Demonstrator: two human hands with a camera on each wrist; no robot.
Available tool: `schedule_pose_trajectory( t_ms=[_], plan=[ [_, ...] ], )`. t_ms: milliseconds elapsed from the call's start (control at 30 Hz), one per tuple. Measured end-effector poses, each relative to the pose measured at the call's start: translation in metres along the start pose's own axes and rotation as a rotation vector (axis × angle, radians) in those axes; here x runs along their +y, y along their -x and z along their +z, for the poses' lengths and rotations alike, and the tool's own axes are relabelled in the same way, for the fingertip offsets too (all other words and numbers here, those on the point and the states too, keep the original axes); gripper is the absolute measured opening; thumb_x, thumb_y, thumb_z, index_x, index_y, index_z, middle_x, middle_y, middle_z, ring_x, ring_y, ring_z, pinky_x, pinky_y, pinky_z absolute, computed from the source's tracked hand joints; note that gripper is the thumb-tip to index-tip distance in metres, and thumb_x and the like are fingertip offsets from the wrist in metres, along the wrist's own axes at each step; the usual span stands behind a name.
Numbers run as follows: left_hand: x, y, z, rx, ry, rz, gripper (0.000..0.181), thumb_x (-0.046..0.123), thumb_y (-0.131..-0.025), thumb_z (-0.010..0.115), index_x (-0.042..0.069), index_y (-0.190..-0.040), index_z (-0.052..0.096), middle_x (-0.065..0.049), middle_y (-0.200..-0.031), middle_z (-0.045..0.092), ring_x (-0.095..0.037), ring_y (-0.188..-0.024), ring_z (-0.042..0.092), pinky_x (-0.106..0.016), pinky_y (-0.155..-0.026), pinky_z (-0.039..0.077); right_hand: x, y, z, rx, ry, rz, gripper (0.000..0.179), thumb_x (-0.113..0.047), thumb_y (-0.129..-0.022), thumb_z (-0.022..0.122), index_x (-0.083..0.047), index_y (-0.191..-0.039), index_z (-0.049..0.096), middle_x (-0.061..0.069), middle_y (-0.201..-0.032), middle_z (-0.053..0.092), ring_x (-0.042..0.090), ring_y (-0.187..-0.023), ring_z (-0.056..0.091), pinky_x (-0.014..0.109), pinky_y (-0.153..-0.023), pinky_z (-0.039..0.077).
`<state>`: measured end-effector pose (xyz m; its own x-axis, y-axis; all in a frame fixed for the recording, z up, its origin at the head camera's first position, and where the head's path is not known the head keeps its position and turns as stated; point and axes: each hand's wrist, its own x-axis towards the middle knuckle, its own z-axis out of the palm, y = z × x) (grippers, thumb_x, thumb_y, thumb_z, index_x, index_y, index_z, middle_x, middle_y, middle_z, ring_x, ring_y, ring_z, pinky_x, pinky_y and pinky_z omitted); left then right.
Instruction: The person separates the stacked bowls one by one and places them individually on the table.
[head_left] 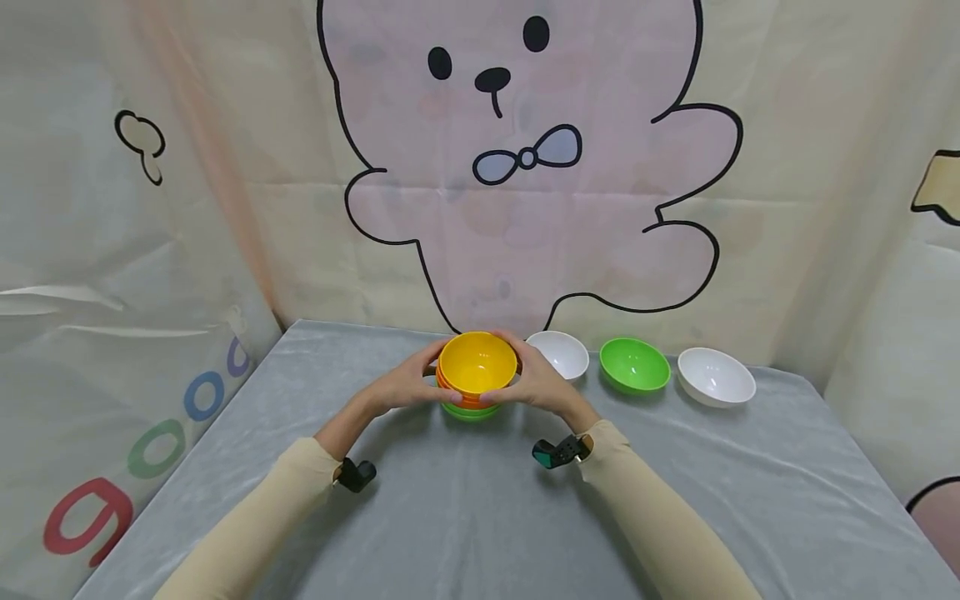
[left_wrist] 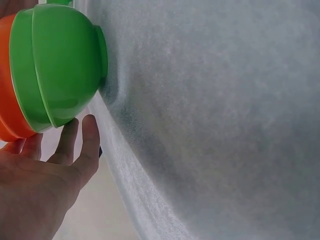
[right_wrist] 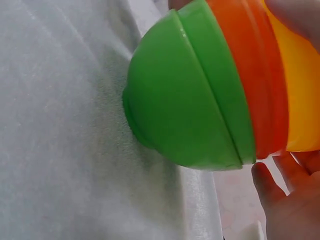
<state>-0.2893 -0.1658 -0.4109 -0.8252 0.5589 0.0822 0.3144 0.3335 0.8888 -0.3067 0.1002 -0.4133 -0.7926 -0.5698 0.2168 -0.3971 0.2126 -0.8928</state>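
My left hand (head_left: 401, 387) and right hand (head_left: 545, 382) are clamped on opposite sides of one bowl stack (head_left: 478, 362), thumbs on the near side, fingers curled around the flanks. Stack order, top down: yellow section, orange section (right_wrist: 250, 75), green section (right_wrist: 175, 100). The stack stands upright at the far middle of the tabletop (head_left: 465, 525); I cannot tell whether its base touches the grey cloth. Just beside my right hand, a white bowl (head_left: 558, 355) is partly hidden. Farther right, in line, are a single green bowl (head_left: 634, 367) and a second white bowl (head_left: 716, 377). Beyond the far edge hangs a printed backdrop (head_left: 510, 225).
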Motion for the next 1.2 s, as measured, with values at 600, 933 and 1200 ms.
schedule_pose_trajectory(
  t_ms=[600, 933, 1200],
  plan=[
    [0.000, 0.002, -0.001, -0.002, 0.018, -0.064, 0.094, 0.029, -0.088, 0.081, 0.013, -0.161, 0.025, -0.006, -0.152, 0.042, -0.036, -0.137, 0.040, -0.060, -0.109, 0.035, -0.029, 0.027, -0.062, 0.067, -0.045, -0.106, 0.096, -0.002, -0.076, 0.089, -0.008, -0.155, 0.036, 0.009, -0.146, 0.045, 0.029, -0.128, 0.047, 0.036, -0.105, 0.045],
    [-0.001, 0.004, -0.001, 0.004, 0.014, -0.089, 0.093, 0.031, -0.088, 0.081, 0.019, -0.161, 0.026, -0.007, -0.154, 0.040, -0.037, -0.137, 0.041, -0.060, -0.109, 0.034, -0.019, 0.054, -0.088, 0.102, -0.008, -0.044, 0.095, -0.003, -0.079, 0.088, -0.009, -0.157, 0.034, 0.008, -0.152, 0.042, 0.028, -0.134, 0.042, 0.029, -0.107, 0.041],
    [-0.002, 0.002, 0.001, -0.004, 0.014, -0.074, 0.093, 0.031, -0.087, 0.082, 0.020, -0.161, 0.026, -0.007, -0.153, 0.041, -0.035, -0.135, 0.043, -0.057, -0.109, 0.036, -0.010, 0.071, -0.101, 0.121, 0.055, -0.027, 0.098, -0.004, -0.078, 0.089, -0.006, -0.158, 0.032, 0.012, -0.153, 0.040, 0.031, -0.136, 0.041, 0.024, -0.104, 0.041]
  ],
)
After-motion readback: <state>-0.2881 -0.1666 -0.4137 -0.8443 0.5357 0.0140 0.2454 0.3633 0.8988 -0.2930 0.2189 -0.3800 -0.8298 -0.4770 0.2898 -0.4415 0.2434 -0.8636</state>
